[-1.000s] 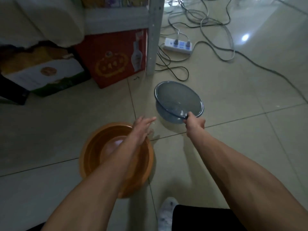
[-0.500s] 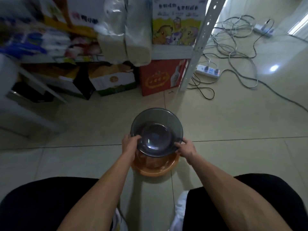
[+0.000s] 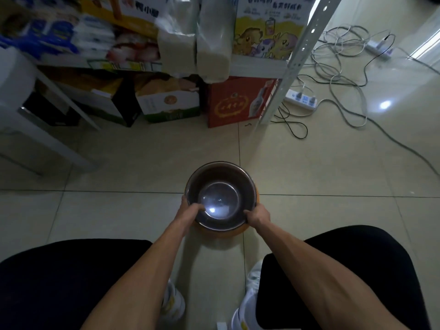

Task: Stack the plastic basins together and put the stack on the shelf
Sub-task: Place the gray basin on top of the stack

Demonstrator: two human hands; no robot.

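Grey basin [image 3: 220, 184] nested in orange basin [image 3: 238, 232], rim gripped between left hand [image 3: 189, 210] and right hand [image 3: 258, 216]

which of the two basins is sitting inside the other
The dark translucent basin is nested inside the orange basin, whose rim shows only beneath and beside it.

The grey basin [image 3: 220, 197] hides most of the orange basin [image 3: 221, 231].

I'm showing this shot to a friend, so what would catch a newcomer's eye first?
Low in the centre, both hands, left hand and right hand, grip a dark translucent plastic basin nested inside an orange plastic basin. Behind it, a metal shelf crammed with boxes fills the top left, with tangled white cables and a white power strip on the floor at right.
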